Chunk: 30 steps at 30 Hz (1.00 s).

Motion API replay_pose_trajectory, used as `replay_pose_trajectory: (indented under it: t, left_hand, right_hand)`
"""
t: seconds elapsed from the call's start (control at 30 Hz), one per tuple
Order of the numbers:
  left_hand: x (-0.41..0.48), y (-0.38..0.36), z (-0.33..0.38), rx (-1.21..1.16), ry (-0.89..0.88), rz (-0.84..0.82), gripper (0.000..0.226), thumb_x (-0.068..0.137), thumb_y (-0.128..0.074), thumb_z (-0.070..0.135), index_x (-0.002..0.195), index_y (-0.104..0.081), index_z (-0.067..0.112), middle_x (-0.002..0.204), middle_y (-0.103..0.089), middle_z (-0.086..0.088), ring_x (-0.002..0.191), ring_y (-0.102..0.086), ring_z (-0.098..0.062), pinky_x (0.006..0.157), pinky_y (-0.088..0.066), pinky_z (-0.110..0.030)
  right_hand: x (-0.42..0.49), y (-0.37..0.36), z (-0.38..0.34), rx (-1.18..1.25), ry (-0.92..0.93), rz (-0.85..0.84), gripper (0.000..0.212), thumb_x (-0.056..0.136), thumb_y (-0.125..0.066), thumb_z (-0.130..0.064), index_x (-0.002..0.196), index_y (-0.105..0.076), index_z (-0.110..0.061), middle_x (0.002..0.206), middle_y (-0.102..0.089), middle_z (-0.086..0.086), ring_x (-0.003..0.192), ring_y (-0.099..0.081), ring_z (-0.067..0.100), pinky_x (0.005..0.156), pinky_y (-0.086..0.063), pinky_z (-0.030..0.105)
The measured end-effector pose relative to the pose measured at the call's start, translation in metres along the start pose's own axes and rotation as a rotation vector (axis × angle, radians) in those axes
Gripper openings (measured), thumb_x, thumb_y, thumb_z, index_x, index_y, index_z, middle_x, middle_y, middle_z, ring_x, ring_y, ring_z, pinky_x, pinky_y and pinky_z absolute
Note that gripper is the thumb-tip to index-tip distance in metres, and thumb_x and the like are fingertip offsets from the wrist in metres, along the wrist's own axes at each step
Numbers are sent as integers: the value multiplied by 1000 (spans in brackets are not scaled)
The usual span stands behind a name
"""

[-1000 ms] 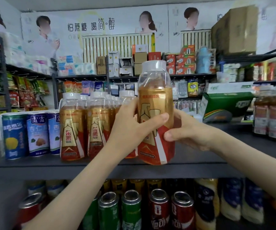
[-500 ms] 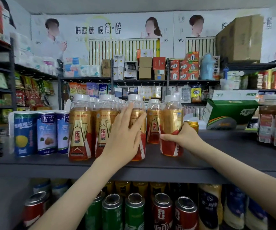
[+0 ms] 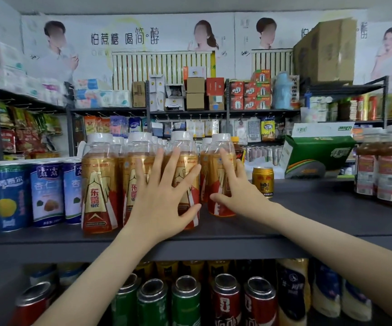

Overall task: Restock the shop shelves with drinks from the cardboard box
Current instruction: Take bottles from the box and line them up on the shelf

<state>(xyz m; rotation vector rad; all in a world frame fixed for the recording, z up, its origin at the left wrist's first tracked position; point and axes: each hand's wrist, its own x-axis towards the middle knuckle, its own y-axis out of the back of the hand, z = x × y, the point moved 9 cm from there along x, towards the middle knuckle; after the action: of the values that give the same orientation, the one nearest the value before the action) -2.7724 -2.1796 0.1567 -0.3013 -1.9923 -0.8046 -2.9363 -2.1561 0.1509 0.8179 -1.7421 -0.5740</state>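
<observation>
Both hands [image 3: 164, 198] [image 3: 237, 196] on gold-red, white-capped bottles [image 3: 99, 184]

gold-and-red bottles [image 3: 99, 191], blue cans [image 3: 46, 194], grey shelf [image 3: 319, 217]

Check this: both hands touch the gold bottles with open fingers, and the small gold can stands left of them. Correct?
No. In the head view the small gold can stands right of the gold bottles; left hand and right hand touch them, fingers open.
</observation>
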Motion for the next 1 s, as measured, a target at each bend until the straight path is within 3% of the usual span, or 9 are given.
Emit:
replay_pose_trajectory:
  t: [0.1,0.17,0.3,0.43,0.57,0.67,0.9,1.0]
  left_hand:
    - [-2,-2,-2,6,-52,8,81,80,-41,67,151,-23,33,160,-8,-16,146,-3,-40,112,6,-62]
    - [-3,-3,-2,4,-76,4,83,80,-41,68,152,-21,31,160,-5,-18,147,-3,-38,114,5,-61]
    - [-4,-2,-2,-2,-90,14,81,81,-40,67,151,-23,30,159,-7,-19,147,-8,-36,115,0,-60]
    - [-4,-1,-3,-12,-95,29,80,82,-39,67,151,-23,31,159,-8,-18,146,-11,-36,115,-4,-60]
    - [-4,-1,-3,-15,-94,41,79,82,-39,67,150,-25,30,159,-10,-18,146,-13,-36,114,-6,-60]
    - [-4,-1,-4,-17,-88,45,79,81,-40,67,150,-26,30,159,-10,-18,146,-13,-36,114,-6,-60]
    - [-4,-2,-4,-5,-84,19,79,81,-39,67,150,-29,30,159,-10,-18,146,-13,-35,115,-4,-58]
    - [-4,-3,-5,-2,-81,15,79,81,-40,67,150,-29,30,159,-9,-18,146,-13,-35,115,-5,-58]
  right_hand:
    - [6,-17,6,50,4,-125,125,78,-78,-26,136,30,-55,153,33,13,143,-20,35,105,-36,36]
    - [7,-29,10,59,-1,-207,128,77,-78,-21,132,31,-59,151,36,11,146,-3,34,108,-33,38]
    - [14,-39,10,69,-32,-201,122,81,-74,-18,132,28,-62,156,9,25,145,-11,38,109,-33,41]
    - [21,-41,11,78,-60,-145,115,82,-73,-28,131,24,-65,150,-15,28,133,-36,44,107,-38,50]
    - [28,-41,12,31,-80,-36,105,88,-66,-25,141,21,-53,148,-18,29,112,-58,37,95,-47,41]
    - [34,-43,11,-2,-79,-18,105,89,-64,-21,142,22,-49,143,-23,29,99,-62,34,88,-49,38]
    - [39,-42,25,-5,-148,-61,112,87,-68,-18,140,26,-50,146,-17,30,116,-54,40,100,-45,44]
    - [37,-41,25,-12,-150,-47,113,86,-69,-18,140,24,-52,145,-17,28,114,-55,40,99,-45,43]
